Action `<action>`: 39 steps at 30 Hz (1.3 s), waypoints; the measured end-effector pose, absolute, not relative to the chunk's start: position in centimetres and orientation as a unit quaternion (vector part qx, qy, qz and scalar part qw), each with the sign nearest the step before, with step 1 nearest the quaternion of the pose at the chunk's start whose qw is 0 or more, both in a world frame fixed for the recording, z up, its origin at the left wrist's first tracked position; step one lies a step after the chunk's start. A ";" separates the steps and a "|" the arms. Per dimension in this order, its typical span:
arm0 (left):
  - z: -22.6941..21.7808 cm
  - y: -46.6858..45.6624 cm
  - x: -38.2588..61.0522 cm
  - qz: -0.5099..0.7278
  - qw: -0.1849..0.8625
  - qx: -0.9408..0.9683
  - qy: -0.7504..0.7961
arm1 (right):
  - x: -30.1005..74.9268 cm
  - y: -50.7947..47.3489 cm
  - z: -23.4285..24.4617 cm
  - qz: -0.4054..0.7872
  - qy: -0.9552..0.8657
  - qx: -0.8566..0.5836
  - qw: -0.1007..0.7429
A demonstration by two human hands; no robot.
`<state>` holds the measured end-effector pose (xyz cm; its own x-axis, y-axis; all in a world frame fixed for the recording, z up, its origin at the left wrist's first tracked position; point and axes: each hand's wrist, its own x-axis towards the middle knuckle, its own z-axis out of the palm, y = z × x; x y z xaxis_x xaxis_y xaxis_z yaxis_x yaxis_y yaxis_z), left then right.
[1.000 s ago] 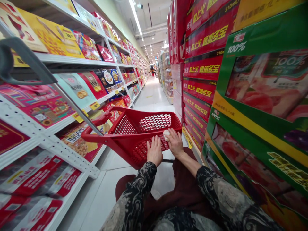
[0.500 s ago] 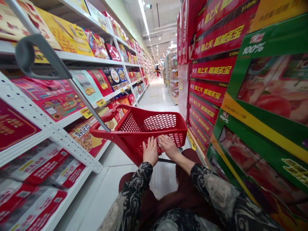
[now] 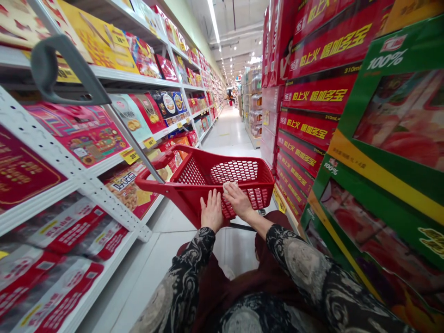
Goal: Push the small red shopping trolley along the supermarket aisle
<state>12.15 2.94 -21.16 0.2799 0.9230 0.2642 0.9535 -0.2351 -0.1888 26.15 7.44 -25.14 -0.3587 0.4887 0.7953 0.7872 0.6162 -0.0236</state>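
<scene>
A red plastic shopping basket [image 3: 183,196] with a perforated wall stands on the floor in front of my knees. Its long metal pull bar with a grey handle [image 3: 69,69] leans up to the left. My left hand [image 3: 212,212] lies against the near outer wall, fingers stretched out and spread. My right hand [image 3: 241,202] is at the near rim, fingers together, pressing a small crumpled white tissue [image 3: 229,186] onto it. Much of the tissue is hidden under the fingers. The visible inside of the basket shows bare red mesh.
White shelves [image 3: 114,233] with boxed and bagged snacks line the left, close to the basket. Stacked red drink cartons [image 3: 312,95] and green juice boxes [image 3: 350,138] rise on the right. A tiled aisle [image 3: 227,127] runs ahead between them.
My right hand has slid left along the basket rim, and more of the white tissue shows. My left hand has shifted slightly left on the wall. The whole view has moved a little.
</scene>
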 end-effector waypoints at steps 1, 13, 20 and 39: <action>-21.4 2.9 12.1 -0.048 0.156 -0.784 -0.599 | 26.1 7.2 -25.5 -0.186 -0.811 -0.390 0.395; -21.3 2.7 9.1 -0.054 0.157 -0.760 -0.628 | 24.4 6.2 -25.2 -0.166 -0.847 -0.327 0.385; -20.7 2.3 8.4 -0.060 0.154 -0.759 -0.630 | 23.2 9.2 -22.5 -0.184 -0.833 -0.381 0.356; -19.7 2.7 5.8 -0.105 0.159 -0.725 -0.662 | 19.6 8.1 -20.4 -0.175 -0.861 -0.314 0.360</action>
